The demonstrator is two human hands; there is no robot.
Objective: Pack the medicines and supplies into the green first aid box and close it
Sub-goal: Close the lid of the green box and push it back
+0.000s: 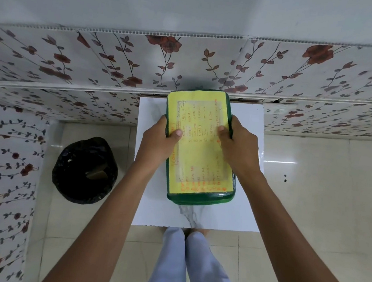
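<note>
The green first aid box is over the small white table, lid shut, its long side running away from me. A yellow sheet with orange handwriting covers the lid. My left hand grips the box's left edge, thumb resting on the lid. My right hand grips the right edge, its thumb on the yellow sheet too. No loose medicines or supplies show anywhere; the box's contents are hidden.
A bin lined with a black bag stands on the tiled floor left of the table. Floral wall panels run behind and on the left. My legs are below the table's near edge.
</note>
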